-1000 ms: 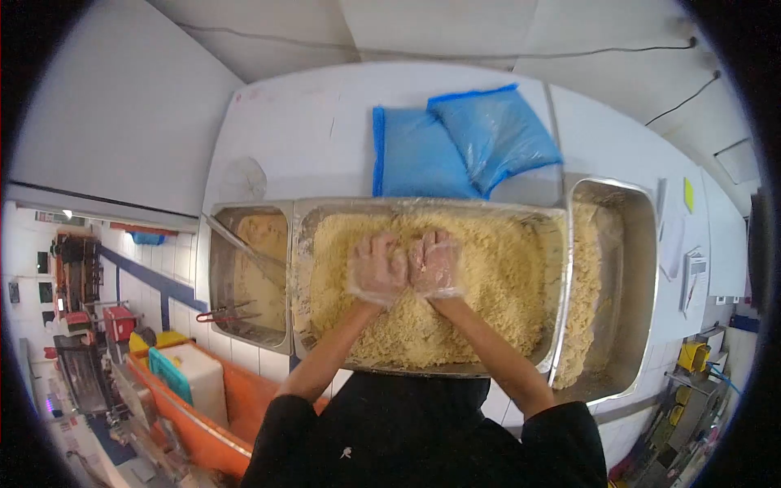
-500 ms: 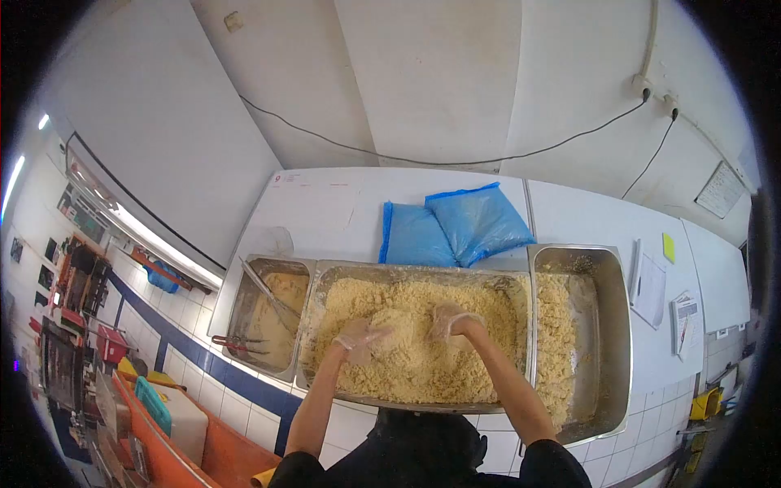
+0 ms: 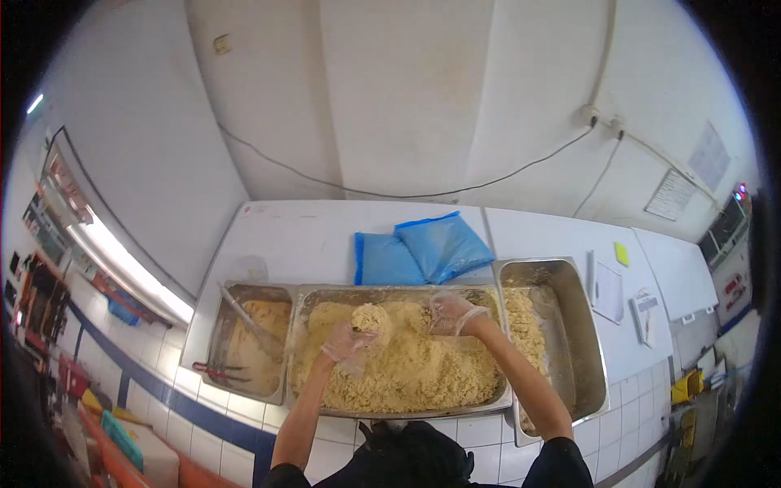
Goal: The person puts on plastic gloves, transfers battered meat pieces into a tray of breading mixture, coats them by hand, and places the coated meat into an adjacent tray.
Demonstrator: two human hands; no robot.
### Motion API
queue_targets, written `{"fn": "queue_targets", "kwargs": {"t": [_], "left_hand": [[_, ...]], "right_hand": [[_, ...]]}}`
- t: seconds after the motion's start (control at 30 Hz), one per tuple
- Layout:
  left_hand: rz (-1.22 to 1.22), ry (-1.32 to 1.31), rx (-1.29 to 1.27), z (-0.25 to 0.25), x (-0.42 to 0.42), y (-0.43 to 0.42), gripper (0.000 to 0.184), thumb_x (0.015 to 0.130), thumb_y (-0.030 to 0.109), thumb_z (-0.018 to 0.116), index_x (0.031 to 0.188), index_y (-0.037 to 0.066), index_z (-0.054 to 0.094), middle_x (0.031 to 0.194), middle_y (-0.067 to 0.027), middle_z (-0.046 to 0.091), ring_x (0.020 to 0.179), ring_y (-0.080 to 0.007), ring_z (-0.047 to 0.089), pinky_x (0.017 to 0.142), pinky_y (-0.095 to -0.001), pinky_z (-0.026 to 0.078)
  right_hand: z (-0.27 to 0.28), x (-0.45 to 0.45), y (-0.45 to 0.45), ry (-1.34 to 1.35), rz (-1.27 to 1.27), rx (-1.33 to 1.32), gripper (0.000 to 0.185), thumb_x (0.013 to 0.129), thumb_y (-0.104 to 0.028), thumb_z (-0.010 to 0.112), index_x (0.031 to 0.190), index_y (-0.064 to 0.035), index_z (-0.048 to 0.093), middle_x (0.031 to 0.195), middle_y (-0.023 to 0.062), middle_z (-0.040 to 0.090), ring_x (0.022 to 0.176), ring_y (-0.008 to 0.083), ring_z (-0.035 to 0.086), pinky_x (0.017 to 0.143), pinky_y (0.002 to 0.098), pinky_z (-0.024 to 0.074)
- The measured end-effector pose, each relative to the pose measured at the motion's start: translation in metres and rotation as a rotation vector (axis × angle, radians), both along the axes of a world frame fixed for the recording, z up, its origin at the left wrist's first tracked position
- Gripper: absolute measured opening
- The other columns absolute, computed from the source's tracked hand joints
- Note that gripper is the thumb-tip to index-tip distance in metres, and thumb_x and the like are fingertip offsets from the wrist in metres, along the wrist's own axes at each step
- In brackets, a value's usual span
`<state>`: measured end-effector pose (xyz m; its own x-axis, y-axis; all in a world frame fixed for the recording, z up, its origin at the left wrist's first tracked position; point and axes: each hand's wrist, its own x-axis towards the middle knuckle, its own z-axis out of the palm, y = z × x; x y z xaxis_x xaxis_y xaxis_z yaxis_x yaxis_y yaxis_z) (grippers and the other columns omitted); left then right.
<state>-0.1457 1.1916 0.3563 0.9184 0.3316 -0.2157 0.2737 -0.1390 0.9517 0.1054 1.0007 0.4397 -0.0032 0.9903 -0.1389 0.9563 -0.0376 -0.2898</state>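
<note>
Both hands wear clear plastic gloves over a deep steel pan (image 3: 399, 412) of pale yellow crumbs (image 3: 423, 366). My left hand (image 3: 351, 346) is closed around a rounded crumb-coated lump (image 3: 370, 318), lifted above the crumbs. At the pan's far right, my right hand (image 3: 455, 315) has its fingers curled at a second crumb-coated lump (image 3: 420, 319). What is inside the lumps is hidden by the coating.
To the left, a smaller pan (image 3: 285, 350) holds beige batter, a whisk (image 3: 248, 321) and red-handled tongs (image 3: 221, 372). A steel pan (image 3: 569, 342) on the right has crumbs along one side. Blue bags (image 3: 443, 248), papers (image 3: 606, 291) and a calculator-like device (image 3: 643, 317) lie behind.
The view has shifted. My hands were down in the crumbs, facing each other; now the left has raised a coated lump and the right has moved toward the pan's far edge.
</note>
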Motion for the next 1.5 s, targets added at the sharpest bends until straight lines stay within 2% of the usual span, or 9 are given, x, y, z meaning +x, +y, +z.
{"fn": "queue_targets", "kwargs": {"t": [0.1,0.2,0.4,0.7,0.93,1.07,1.23,1.3,1.5], "left_hand": [[0.115,-0.287,-0.324,0.007,0.028,-0.003,0.041,0.082,0.011,0.073,0.113,-0.006,0.054,0.117,-0.0199,0.062,0.113,-0.0267,0.06,0.091,-0.0335,0.053],[0.201,-0.229,0.03,0.042,0.067,-0.022,0.042,0.082,0.013,0.074,0.115,-0.003,0.054,0.116,-0.0154,0.062,0.105,-0.0254,0.063,0.088,-0.0331,0.054],[0.109,-0.397,-1.115,0.037,0.107,-0.117,0.058,0.091,0.038,0.063,0.135,0.005,0.046,0.137,-0.0124,0.049,0.115,-0.0256,0.055,0.093,-0.0429,0.051],[0.387,0.219,-0.525,0.024,0.17,-0.204,0.063,0.086,0.044,0.067,0.134,0.005,0.051,0.138,-0.0156,0.048,0.125,-0.027,0.047,0.111,-0.0398,0.029],[0.13,0.034,0.162,-0.054,0.204,-0.151,0.058,0.085,0.047,0.067,0.119,0.0,0.061,0.112,-0.0138,0.066,0.102,-0.0221,0.063,0.096,-0.0358,0.046],[-0.074,-0.053,0.489,0.066,0.264,-0.189,0.054,0.087,0.043,0.065,0.117,-0.001,0.059,0.11,-0.0129,0.067,0.1,-0.0228,0.065,0.093,-0.0347,0.049],[0.007,-0.192,-0.798,0.04,0.36,-0.194,0.056,0.082,0.038,0.071,0.119,-0.001,0.055,0.107,-0.0149,0.067,0.101,-0.0266,0.064,0.095,-0.0368,0.048],[-0.244,0.023,0.615,0.058,0.388,-0.212,0.055,0.08,0.041,0.073,0.116,0.004,0.057,0.111,-0.0184,0.064,0.103,-0.0281,0.062,0.092,-0.042,0.051],[-0.396,0.14,1.082,-0.037,0.445,-0.217,0.05,0.081,0.025,0.066,0.121,-0.002,0.053,0.11,-0.0225,0.063,0.104,-0.0386,0.059,0.092,-0.0444,0.049]], "right_hand": [[0.035,0.013,-0.015,0.153,-0.01,0.045,0.058,0.076,-0.046,0.07,0.113,-0.0034,0.057,0.113,0.0182,0.059,0.108,0.031,0.055,0.093,0.0385,0.0436],[0.06,0.01,-0.027,0.061,0.086,0.375,0.057,0.074,-0.047,0.072,0.108,-0.0028,0.058,0.104,0.0189,0.062,0.1,0.0319,0.058,0.088,0.041,0.0457],[0.082,0.02,-0.045,0.166,-0.079,0.202,0.055,0.076,-0.047,0.072,0.106,-0.0017,0.06,0.088,0.0207,0.064,0.087,0.036,0.062,0.08,0.0443,0.0481],[-0.015,0.13,-0.126,0.225,-0.669,0.166,0.024,0.088,-0.023,0.056,0.091,-0.0022,0.068,0.092,0.0218,0.066,0.083,0.0347,0.064,0.074,0.0387,0.0513],[-0.139,0.221,-0.15,0.127,-0.622,0.067,0.035,0.089,-0.03,0.051,0.1,0.0001,0.065,0.107,0.024,0.063,0.103,0.0361,0.06,0.089,0.0435,0.0467],[-0.139,0.222,-0.147,0.199,-0.573,-0.079,0.045,0.092,-0.036,0.047,0.11,0.0027,0.062,0.117,0.0252,0.06,0.111,0.0373,0.057,0.096,0.0455,0.0433],[-0.173,0.193,-0.166,0.198,-0.592,0.093,0.046,0.093,-0.036,0.043,0.115,0.0,0.061,0.12,0.0259,0.059,0.113,0.0388,0.055,0.1,0.0497,0.0399],[-0.193,0.189,-0.17,0.081,-0.596,0.246,0.045,0.093,-0.036,0.043,0.114,-0.001,0.061,0.118,0.026,0.06,0.113,0.0389,0.055,0.101,0.0508,0.0385],[-0.162,0.184,-0.194,0.205,-0.557,0.224,0.037,0.095,-0.032,0.042,0.111,-0.0038,0.058,0.122,0.0194,0.058,0.111,0.0356,0.055,0.103,0.0519,0.035]]}}
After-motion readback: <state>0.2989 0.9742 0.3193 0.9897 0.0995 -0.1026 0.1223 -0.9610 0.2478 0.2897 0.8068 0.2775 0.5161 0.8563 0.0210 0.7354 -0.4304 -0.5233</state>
